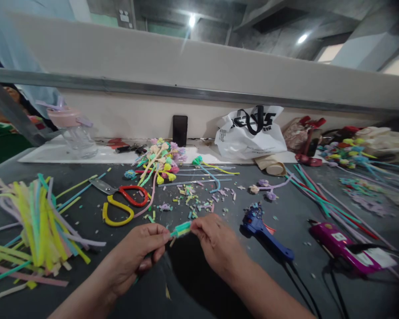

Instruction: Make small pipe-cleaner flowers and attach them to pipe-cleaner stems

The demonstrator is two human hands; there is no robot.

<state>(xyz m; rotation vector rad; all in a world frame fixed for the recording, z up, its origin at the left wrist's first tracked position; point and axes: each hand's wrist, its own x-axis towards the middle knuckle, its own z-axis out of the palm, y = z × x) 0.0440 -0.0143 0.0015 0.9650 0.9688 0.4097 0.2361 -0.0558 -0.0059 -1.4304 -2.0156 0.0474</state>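
Note:
My left hand [138,254] and my right hand [216,241] meet above the dark table, both pinching a short green-and-teal foam strip piece [181,229] between thumb and fingers. The left holds its left end, the right its right end. Small cut foam bits [196,201] lie scattered just beyond the hands. Scissors with one red and one yellow handle [119,204] lie to the left of them.
A pile of coloured foam strips [36,221] lies at left. A blue glue gun [264,232] and a magenta one [344,248] with cables lie at right. Finished foam flowers [159,159], a white bag [251,133], a phone [180,130] and a bottle [75,130] line the back.

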